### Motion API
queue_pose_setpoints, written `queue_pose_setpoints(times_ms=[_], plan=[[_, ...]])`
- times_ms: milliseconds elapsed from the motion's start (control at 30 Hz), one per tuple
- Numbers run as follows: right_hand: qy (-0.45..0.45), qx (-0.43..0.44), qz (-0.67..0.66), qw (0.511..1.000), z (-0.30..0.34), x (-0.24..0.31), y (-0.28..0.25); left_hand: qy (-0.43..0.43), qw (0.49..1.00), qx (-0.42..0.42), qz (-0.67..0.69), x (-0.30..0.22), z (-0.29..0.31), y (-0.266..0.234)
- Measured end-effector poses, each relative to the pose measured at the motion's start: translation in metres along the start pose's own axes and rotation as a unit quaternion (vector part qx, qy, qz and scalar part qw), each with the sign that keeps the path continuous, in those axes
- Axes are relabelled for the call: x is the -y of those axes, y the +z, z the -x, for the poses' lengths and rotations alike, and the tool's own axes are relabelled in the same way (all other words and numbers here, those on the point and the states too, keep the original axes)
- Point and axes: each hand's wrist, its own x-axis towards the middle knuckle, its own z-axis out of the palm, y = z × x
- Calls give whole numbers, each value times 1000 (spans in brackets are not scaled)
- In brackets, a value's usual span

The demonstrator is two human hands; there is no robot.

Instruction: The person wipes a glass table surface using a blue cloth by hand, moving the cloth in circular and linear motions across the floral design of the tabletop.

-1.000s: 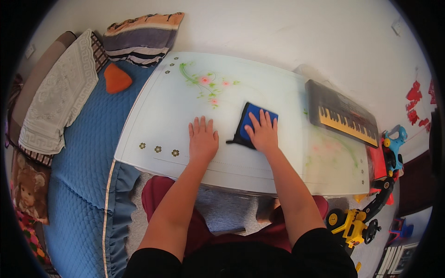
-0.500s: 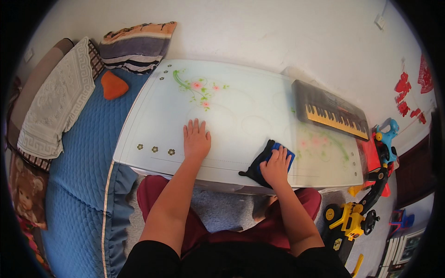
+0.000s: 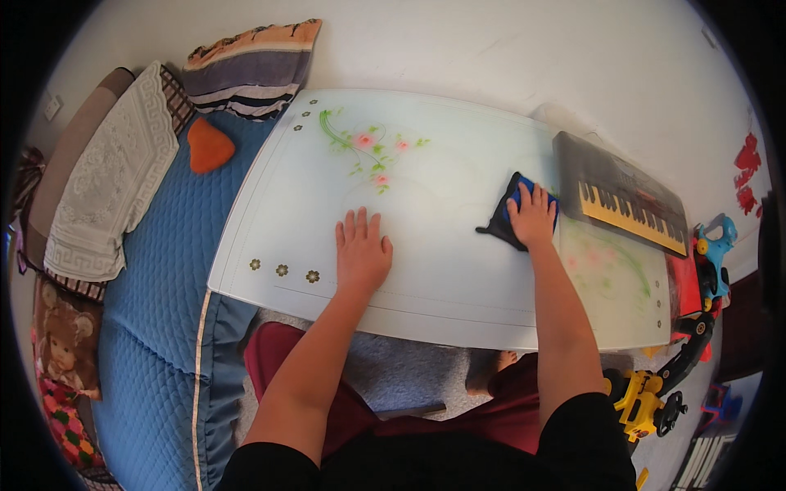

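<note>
A white tabletop [image 3: 442, 270] with printed pink flowers and green leaves spreads in front of me. My left hand [image 3: 362, 252] lies flat on its left half, fingers spread and nothing in them. Farther right, my right hand [image 3: 534, 214] presses down on a black and blue cloth [image 3: 502, 223], fingers over its blue part. A black corner of the cloth trails out to the left. The surface under the cloth is hidden. Just right of that hand sits an electronic keyboard [image 3: 626, 196] under a see-through cover.
A blue quilted sofa [image 3: 172, 237] borders the table's left side, with an orange cushion [image 3: 210, 146] and a striped pillow [image 3: 250, 72] on it. The wall [image 3: 458, 57] runs behind the table. Ride-on toys, one a yellow digger [image 3: 640, 403], stand at the right.
My right hand has slid the cloth away from me and to the right, closer to the keyboard. The left hand rests in about the same place. The view has shifted slightly.
</note>
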Motion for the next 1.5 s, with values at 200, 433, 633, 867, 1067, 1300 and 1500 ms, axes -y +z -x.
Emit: queue_pose_setpoints(times_ms=[200, 433, 633, 867, 1067, 1300, 1500], plan=[[22, 15, 10, 1000, -34, -1, 1, 14, 1000, -16, -1, -3, -1, -4], [-3, 17, 22, 1000, 4, 9, -1, 19, 999, -21, -42, -2, -3, 3], [-103, -66, 8, 992, 87, 30, -4, 7, 998, 1, -60, 3, -9, 16], [-199, -38, -53, 978, 193, 74, -34, 5, 977, 211, -37, 10, -26, -7], [-255, -16, -93, 962, 226, 118, -47, 57, 966, 250, -23, 24, -29, -24], [-276, -41, -96, 955, 163, 164, -26, 77, 944, 316, 56, 29, -35, -52], [-246, -35, -66, 966, 58, 221, 11, 72, 955, 282, 51, 27, -41, -62]])
